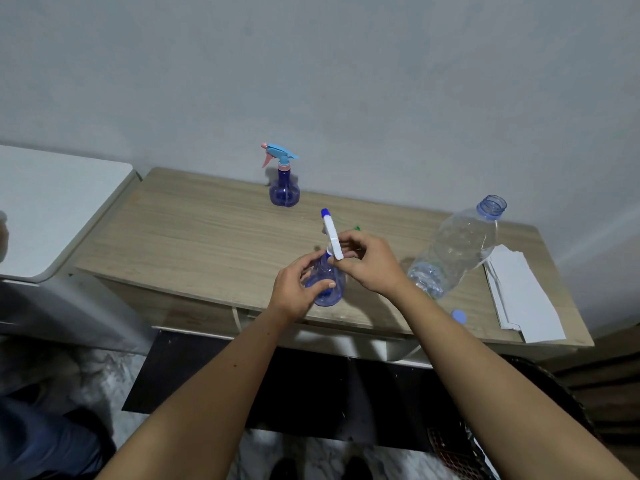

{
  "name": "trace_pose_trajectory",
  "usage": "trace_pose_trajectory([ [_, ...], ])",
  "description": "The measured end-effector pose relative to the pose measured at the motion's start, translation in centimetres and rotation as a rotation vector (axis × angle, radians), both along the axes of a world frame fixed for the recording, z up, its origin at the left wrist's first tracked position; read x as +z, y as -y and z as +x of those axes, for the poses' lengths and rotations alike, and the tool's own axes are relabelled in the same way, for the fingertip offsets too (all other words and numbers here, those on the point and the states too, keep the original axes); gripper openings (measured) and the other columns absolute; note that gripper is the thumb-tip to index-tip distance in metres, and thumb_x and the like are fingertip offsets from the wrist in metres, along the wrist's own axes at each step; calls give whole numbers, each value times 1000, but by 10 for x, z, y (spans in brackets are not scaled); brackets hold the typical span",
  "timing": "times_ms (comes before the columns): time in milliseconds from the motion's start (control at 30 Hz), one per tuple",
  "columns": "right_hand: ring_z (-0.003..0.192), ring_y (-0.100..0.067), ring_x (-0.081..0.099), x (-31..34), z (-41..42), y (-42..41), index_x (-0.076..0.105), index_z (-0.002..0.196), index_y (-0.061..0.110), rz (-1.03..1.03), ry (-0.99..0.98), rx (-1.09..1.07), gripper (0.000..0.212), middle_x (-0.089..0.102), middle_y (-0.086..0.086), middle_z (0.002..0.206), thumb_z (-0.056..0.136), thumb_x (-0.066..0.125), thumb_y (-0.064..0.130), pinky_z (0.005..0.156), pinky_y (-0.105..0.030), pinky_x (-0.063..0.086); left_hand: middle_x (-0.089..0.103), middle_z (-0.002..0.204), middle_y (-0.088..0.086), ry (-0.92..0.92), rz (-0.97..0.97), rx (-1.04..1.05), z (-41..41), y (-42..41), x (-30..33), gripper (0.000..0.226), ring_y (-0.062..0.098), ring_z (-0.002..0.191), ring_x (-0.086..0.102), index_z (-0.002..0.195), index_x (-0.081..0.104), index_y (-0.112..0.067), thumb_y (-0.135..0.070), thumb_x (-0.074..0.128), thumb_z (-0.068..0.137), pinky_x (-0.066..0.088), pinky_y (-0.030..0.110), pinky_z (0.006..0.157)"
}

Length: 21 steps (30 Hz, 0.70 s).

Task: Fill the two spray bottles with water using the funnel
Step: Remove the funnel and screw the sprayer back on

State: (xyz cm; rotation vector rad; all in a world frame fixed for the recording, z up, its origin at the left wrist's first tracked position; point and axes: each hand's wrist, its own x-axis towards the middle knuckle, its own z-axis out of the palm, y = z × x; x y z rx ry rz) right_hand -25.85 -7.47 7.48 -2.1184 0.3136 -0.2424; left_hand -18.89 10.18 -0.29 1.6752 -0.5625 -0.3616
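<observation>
Head view | near spray bottle (325, 285) gripped by both hands | funnel (356, 229) hidden behind right hand (367, 265)

- We see one spray bottle (284, 188) at the table's (180, 230) back edge.
- Nearer us stands another bottle (327, 282), the water bottle (453, 251) to its right.

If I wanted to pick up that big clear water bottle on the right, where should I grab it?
Probably around the wide middle of the water bottle, coming from the right side. It stands uncapped with water left at the bottom, so keep it upright. The thin neck would give less hold.
</observation>
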Motion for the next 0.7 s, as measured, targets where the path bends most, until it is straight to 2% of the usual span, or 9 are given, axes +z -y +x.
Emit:
trace_pose_trajectory([
  [100, 87, -8, 76, -4, -2, -4, 78, 107, 14, 83, 10, -29, 33, 80, 0, 99, 78, 91, 5, 86, -26, 58, 73, 135, -1, -8, 1, 1, 0, 0, 0, 70, 10, 124, 69, 141, 66, -15, -15, 88, 75, 57, 33, 105],
  [167, 78, -8, 75, -8, -1, -7, 72, 95, 19, 138, 9, -95, 36, 77, 3, 89, 71, 96, 8, 78, -26, 59, 74, 133, -2, -2, 7, 3, -1, 1, -1, 66, 11, 122, 71, 139, 67, -16, -9, 87, 77, 58, 33, 104],
  [267, 62, -1, 61, -9, -1, -14, 60, 86, 23, 125, 13, -176, 49, 66, 8, 73, 62, 102, 17, 65, -15, 50, 76, 128, -4, 18, 11, 8, -2, 1, 0, 63, 10, 120, 72, 137, 68, -14, -9, 86, 77, 58, 34, 104],
  [333, 64, 1, 63, -8, -3, -13, 63, 92, 21, 169, 14, -162, 46, 68, 8, 76, 65, 101, 15, 68, -14, 52, 76, 128, -3, 18, 10, 5, -2, 1, 2, 63, 10, 119, 72, 137, 68, -12, -11, 85, 76, 58, 31, 103],
  [467, 85, -1, 74, -10, -10, -6, 73, 111, 19, 299, 19, -112, 39, 78, 6, 94, 82, 85, -4, 85, -23, 57, 75, 129, -1, 16, 9, 3, -4, 1, 5, 66, 8, 120, 71, 139, 67, -13, -9, 84, 76, 56, 23, 99],
  [567, 83, -4, 75, -11, -9, -7, 73, 98, 20, 356, 15, -136, 36, 78, 8, 90, 78, 87, -7, 81, -20, 58, 76, 125, -1, 23, 11, 12, -4, 1, 4, 63, 8, 116, 72, 137, 69, -11, -13, 83, 76, 57, 23, 97],
  [700, 75, -7, 73, -13, -5, -12, 64, 90, 20, 327, 23, -182, 44, 76, -4, 89, 67, 97, 4, 77, -26, 61, 77, 124, 0, 38, 24, 13, -4, 1, 4, 61, 12, 115, 73, 135, 69, -11, -16, 81, 75, 59, 29, 99],
])
